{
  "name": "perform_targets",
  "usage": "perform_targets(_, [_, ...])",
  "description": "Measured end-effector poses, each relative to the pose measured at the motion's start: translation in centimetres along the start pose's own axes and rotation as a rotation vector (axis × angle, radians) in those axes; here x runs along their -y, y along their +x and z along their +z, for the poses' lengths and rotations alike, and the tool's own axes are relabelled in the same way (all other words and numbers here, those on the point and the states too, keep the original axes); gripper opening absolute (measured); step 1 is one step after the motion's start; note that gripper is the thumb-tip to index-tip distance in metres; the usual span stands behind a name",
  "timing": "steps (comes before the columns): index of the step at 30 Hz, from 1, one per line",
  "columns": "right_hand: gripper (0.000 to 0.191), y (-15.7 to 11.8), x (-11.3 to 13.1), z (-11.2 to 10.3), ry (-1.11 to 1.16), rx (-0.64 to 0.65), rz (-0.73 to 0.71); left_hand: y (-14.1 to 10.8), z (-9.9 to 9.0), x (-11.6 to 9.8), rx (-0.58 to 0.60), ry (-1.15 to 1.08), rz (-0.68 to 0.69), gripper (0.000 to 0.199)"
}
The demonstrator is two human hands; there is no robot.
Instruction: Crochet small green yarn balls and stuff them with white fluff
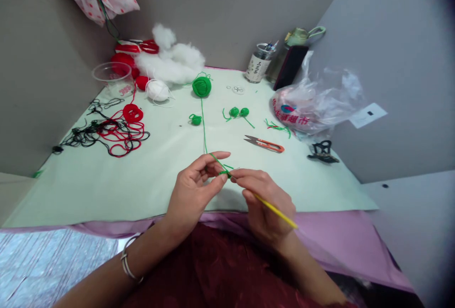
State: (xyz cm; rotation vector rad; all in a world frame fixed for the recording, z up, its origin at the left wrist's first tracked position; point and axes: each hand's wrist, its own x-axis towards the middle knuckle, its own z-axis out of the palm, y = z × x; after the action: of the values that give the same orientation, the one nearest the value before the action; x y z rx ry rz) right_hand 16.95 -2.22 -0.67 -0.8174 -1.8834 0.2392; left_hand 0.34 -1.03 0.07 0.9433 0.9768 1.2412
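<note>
Between finger and thumb, my left hand (194, 187) pinches a small green crochet piece (224, 173). A strand of green yarn (204, 130) runs over my left index finger from the green yarn ball (201, 86) farther back. My right hand (268, 203) is closed round a crochet hook with a yellow handle (275, 211); its tip is at the green piece, partly hidden by my fingers. Beyond my hands lie two small green crocheted balls (239, 112) with yarn tails and another small green piece (195, 119). Orange thread snips (265, 144) rest right of them.
Tangled black and red yarn (121, 130) covers the left side. White stuffing (174, 61), a white yarn ball (158, 90) and a clear cup (113, 78) stand behind it. At right are a plastic bag (302, 109), a phone (290, 67), a pen jar (258, 64) and a black claw clip (323, 151).
</note>
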Motion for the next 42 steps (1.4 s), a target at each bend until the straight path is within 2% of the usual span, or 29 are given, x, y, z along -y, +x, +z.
perform_targets(3, [0.033,-0.3,0.1,0.4,-0.202,0.017,-0.077,-0.1,0.2,-0.1,-0.016,-0.039,-0.016,0.041])
perform_targets(6, [0.043,-0.6,0.2,0.7,-0.298,0.020,-0.083,0.1,0.2,-0.2,0.047,-0.219,-0.173,0.047])
perform_targets(8, [0.045,-0.7,0.1,0.8,-0.264,0.006,-0.071,0.4,-0.1,-0.3,0.092,-0.344,-0.304,0.046])
perform_targets(10, [0.040,-0.7,0.1,0.7,-0.125,-0.040,0.004,0.6,-0.4,-0.3,0.093,-0.405,-0.361,0.044])
perform_targets(15, [0.023,0.4,0.3,0.5,0.300,-0.229,0.302,0.5,-0.7,-0.6,0.058,-0.333,-0.233,0.033])
perform_targets(18, [0.020,0.9,0.2,0.6,0.425,-0.203,0.343,0.2,-0.2,-0.6,0.111,-0.259,-0.203,0.033])
perform_targets(21, [0.022,0.8,0.0,0.9,0.356,-0.154,0.307,0.1,0.1,-0.4,0.117,-0.220,-0.200,0.036])
perform_targets(24, [0.030,0.0,-0.1,1.1,0.122,-0.119,0.184,0.2,0.3,-0.1,0.090,-0.253,-0.203,0.040])
perform_targets(27, [0.036,-0.4,-0.1,1.0,-0.084,-0.072,0.056,0.3,0.2,-0.1,0.126,-0.346,-0.283,0.042])
perform_targets(30, [0.029,0.0,0.0,0.6,0.031,-0.127,0.147,0.5,-0.2,-0.3,0.135,-0.419,-0.355,0.037])
perform_targets(32, [0.023,0.5,0.0,0.4,0.195,-0.215,0.257,0.6,-0.4,-0.4,0.121,-0.426,-0.339,0.033])
perform_targets(34, [0.020,0.8,-0.1,0.4,0.323,-0.248,0.320,0.6,-0.4,-0.6,0.122,-0.396,-0.302,0.030])
perform_targets(37, [0.020,0.8,-0.1,0.8,0.412,-0.215,0.348,0.4,-0.1,-0.7,0.123,-0.330,-0.253,0.027])
perform_targets(42, [0.021,0.5,0.0,1.1,0.440,-0.296,0.372,0.2,0.0,-0.4,0.055,-0.270,-0.191,0.023])
